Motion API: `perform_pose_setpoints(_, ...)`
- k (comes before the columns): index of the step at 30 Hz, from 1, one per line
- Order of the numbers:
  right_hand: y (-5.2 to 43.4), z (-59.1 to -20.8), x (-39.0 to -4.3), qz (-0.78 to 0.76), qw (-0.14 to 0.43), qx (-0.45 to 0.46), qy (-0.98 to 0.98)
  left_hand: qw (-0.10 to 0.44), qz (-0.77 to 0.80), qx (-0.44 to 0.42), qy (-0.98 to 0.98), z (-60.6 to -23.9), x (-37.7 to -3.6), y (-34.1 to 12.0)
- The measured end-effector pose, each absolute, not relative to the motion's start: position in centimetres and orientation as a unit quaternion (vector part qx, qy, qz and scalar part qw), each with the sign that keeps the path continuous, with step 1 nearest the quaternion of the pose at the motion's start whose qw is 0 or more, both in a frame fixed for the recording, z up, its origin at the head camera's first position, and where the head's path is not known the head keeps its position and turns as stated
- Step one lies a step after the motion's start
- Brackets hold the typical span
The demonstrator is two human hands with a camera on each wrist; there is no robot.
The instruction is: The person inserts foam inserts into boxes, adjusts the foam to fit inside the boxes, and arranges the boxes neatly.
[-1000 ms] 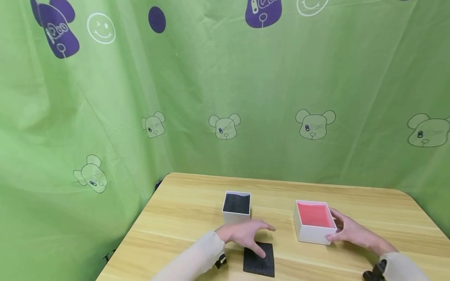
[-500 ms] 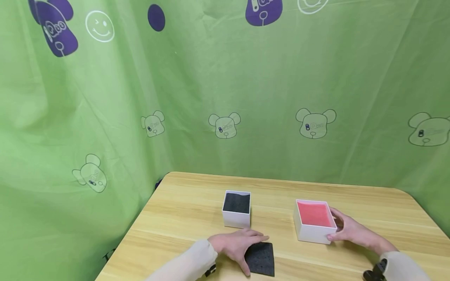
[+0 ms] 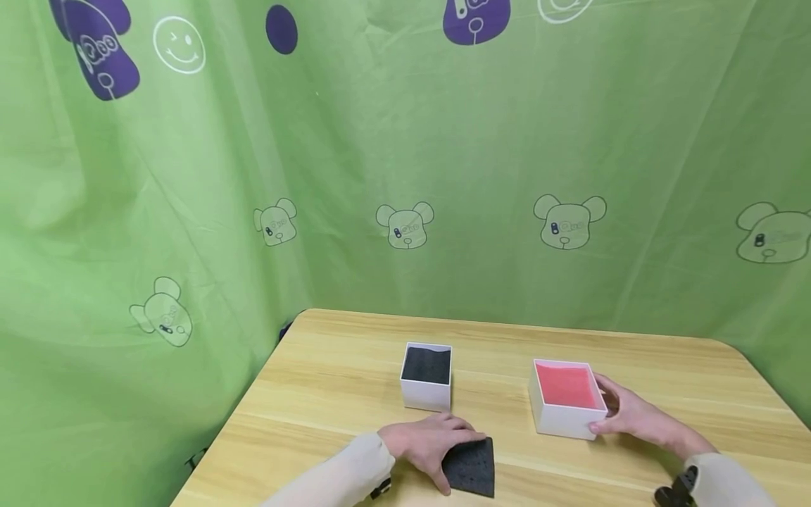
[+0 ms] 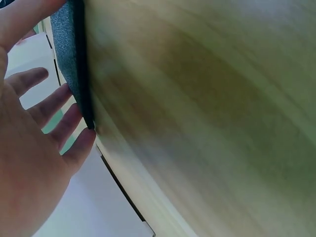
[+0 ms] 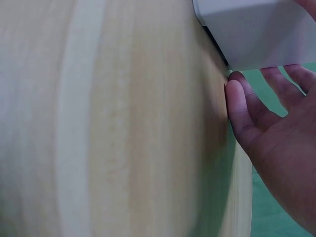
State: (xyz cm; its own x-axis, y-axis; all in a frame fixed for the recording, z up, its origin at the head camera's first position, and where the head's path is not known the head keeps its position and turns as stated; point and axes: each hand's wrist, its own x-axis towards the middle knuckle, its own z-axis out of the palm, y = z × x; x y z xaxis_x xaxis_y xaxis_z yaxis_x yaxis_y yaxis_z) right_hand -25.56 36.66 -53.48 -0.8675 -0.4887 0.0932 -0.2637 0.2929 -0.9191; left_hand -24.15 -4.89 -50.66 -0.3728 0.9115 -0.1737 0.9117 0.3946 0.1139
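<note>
Nearest the wearer, at about six o'clock on the wooden table (image 3: 329, 380), the left hand (image 3: 426, 442) lies low over a black foam pad (image 3: 472, 466). Its thumb and fingers grip the pad's left edge, and that edge is tilted up off the wood (the left wrist view shows the pad (image 4: 69, 54) edge-on, with fingertips (image 4: 81, 140) spread behind it and the thumb on the other face). At about four o'clock the right hand (image 3: 630, 414) rests against the right side of a white box with a pink lining (image 3: 566, 398), fingers gently curved along its wall and thumb at its near corner. In the right wrist view the fingers (image 5: 242, 108) lie just under the box (image 5: 247, 29).

Count: two hands, two open white boxes, one loose pad. The second box, farther off at twelve o'clock from the left hand, is a smaller white box with black foam inside (image 3: 427, 376). Behind everything hangs a green printed curtain (image 3: 443, 176).

A second ago the left hand lay flat with fingers spread over a pad lying flat; it has since drawn back toward the wearer and lifted the pad's edge. The right hand and both boxes have not moved.
</note>
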Motion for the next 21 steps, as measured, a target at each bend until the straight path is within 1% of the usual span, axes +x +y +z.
perform_pose_setpoints(4,36.69,-53.4,-25.61,-0.541,0.105,-0.23,0.802,0.089,-0.019,0.54,0.837,-50.67,-23.93,-4.76)
perform_pose_setpoints(12,36.69,-53.44,-25.51,-0.539,0.101,-0.236,0.802,0.105,-0.04,0.491,0.864,-50.72,-23.61,-4.55)
perform_pose_setpoints(21,36.78,-53.63,-25.59,-0.545,0.095,-0.242,0.798,0.097,-0.048,0.485,0.868,-50.47,-23.54,-4.2)
